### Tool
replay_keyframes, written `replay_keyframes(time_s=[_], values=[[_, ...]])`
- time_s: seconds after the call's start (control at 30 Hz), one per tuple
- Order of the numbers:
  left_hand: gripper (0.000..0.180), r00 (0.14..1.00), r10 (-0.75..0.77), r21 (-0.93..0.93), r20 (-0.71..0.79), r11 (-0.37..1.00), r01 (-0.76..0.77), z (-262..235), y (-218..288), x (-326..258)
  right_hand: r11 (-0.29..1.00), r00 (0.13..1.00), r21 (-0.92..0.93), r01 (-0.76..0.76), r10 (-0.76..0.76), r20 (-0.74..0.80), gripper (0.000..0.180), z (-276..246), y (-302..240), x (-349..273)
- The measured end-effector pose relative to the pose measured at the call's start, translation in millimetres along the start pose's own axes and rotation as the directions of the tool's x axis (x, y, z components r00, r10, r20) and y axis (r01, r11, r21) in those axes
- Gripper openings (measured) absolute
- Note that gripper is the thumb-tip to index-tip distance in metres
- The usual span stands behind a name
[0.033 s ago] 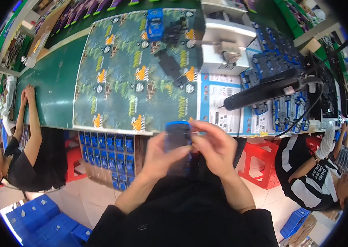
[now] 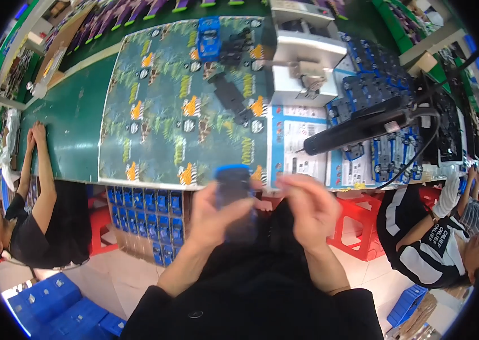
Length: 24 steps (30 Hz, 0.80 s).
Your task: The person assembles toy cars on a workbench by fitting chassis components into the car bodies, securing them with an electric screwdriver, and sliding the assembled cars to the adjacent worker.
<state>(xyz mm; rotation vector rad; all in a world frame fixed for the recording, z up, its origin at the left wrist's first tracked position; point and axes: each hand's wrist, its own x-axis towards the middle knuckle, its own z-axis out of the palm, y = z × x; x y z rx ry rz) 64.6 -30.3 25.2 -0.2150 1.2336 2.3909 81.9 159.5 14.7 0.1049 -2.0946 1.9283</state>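
Observation:
My left hand [image 2: 211, 215] is closed round a toy car [image 2: 234, 184], its dark underside facing up and a blue edge at the far end. Just right of it, apart from the car, my right hand [image 2: 310, 209] has thumb and fingertips pinched together; whatever is between them is too small or blurred to name. Beyond my hands, a blue toy car [image 2: 209, 38] sits at the back of the patterned sheet [image 2: 160, 113]. Beside it are black car parts [image 2: 235, 48], and a dark chassis plate [image 2: 230, 95] lies nearer.
A black electric screwdriver [image 2: 358, 129] with a cable lies right, near a white dispenser machine [image 2: 307, 82]. Rows of blue-black car chassis [image 2: 395, 150] fill the right side. Below the table's left edge is a box of blue car bodies [image 2: 146, 218]. Co-workers sit on both sides.
My right hand has drawn off the car to the right, its fingers now pinched. My left hand keeps the car, shifted slightly left.

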Motion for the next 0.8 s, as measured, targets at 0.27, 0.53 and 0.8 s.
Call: replay_keyframes(time_s=[0.27,0.53,0.8], values=[[0.042,0.99,0.126,-0.113,-0.063,0.985,-0.133,-26,4,48,0.878,0.917,0.429,0.211,-0.026,-0.397,0.083,-62,2,102],[0.045,0.994,0.096,-0.192,-0.048,0.976,-0.104,-28,-5,56,0.67,0.984,0.733,-0.118,-0.021,0.178,0.108,-51,12,119],[0.047,0.995,0.068,-0.166,-0.066,0.983,-0.078,-29,-3,57,0.538,0.981,0.842,0.044,-0.181,0.064,0.086,-45,5,122]])
